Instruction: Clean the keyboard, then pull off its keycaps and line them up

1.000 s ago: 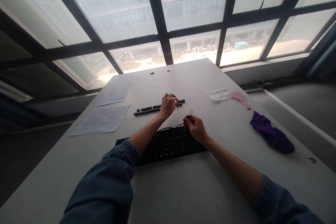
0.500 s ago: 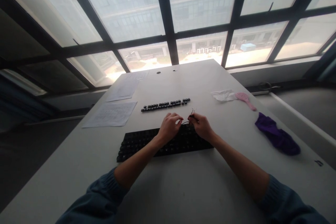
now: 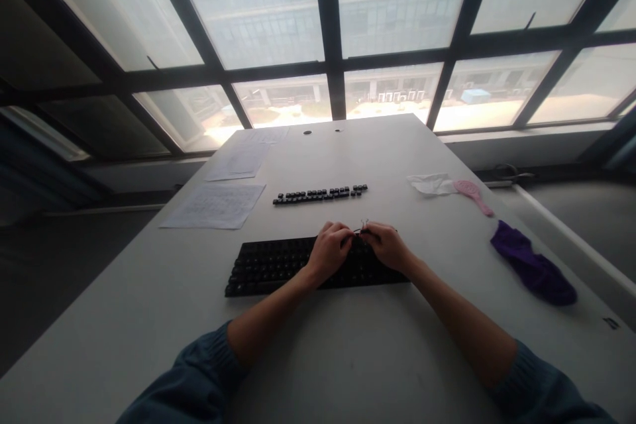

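A black keyboard (image 3: 278, 265) lies on the white table, partly covered by my hands and forearms. My right hand (image 3: 385, 243) is closed on a small tool with a dark grip and thin wire prongs, which looks like a keycap puller (image 3: 364, 222), over the keyboard's upper right part. Right beside it, my left hand (image 3: 328, 248) has thumb and fingers pinched together near a thin dark wire. What sits between those left fingertips is too small to make out. Beyond the keyboard, loose black keycaps (image 3: 318, 195) stand in two rows.
Printed paper sheets (image 3: 213, 207) lie on the left of the white table (image 3: 318, 358). To the right are a crumpled tissue (image 3: 431, 184), a pink hairbrush (image 3: 472, 195), a purple cloth (image 3: 534, 265) and a small dark item (image 3: 611, 323). Windows (image 3: 387, 96) rise behind the far edge.
My hands have come closer together, and the puller has lowered toward the keyboard. The left fingers have closed in toward it. The view has shifted slightly.
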The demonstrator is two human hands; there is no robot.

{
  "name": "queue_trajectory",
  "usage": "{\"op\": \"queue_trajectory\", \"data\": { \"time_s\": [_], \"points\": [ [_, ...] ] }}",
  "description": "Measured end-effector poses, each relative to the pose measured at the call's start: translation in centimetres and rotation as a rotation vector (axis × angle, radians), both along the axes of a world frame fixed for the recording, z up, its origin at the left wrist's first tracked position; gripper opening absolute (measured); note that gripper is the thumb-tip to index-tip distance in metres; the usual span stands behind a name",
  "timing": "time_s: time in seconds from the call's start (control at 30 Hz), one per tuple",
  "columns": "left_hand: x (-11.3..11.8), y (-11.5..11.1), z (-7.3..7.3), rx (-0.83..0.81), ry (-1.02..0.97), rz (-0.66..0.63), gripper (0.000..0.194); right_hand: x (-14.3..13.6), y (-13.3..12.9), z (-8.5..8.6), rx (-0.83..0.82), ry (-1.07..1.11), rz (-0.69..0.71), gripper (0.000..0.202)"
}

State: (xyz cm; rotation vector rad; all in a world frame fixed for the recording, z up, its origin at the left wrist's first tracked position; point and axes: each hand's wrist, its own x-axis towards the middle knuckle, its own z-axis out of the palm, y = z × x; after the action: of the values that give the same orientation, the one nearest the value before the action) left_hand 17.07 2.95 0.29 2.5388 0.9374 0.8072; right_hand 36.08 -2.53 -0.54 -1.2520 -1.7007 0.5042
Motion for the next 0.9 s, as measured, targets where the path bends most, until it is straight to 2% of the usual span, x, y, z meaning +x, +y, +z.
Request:
{"op": "queue_trajectory", "data": {
  "time_s": [0.23,0.57,0.77,0.9],
  "points": [
    [0.0,-0.3,0.0,-0.001,0.013,-0.013,0.015,0.2,-0.1,-0.5,-0.037,0.034,-0.083,0.023],
    [0.0,-0.4,0.2,-0.015,0.014,-0.029,0.015,0.4,-0.2,-0.2,-0.069,0.111,-0.07,0.024],
    [0.0,-0.5,0.4,-0.02,0.015,-0.051,0.017,0.7,0.1,-0.4,-0.034,0.379,-0.179,0.023],
    [0.0,-0.7,1.0,-0.03,0.014,-0.063,0.025,0.6,0.0,-0.6,-0.059,0.339,-0.113,0.023]
  ]
}}
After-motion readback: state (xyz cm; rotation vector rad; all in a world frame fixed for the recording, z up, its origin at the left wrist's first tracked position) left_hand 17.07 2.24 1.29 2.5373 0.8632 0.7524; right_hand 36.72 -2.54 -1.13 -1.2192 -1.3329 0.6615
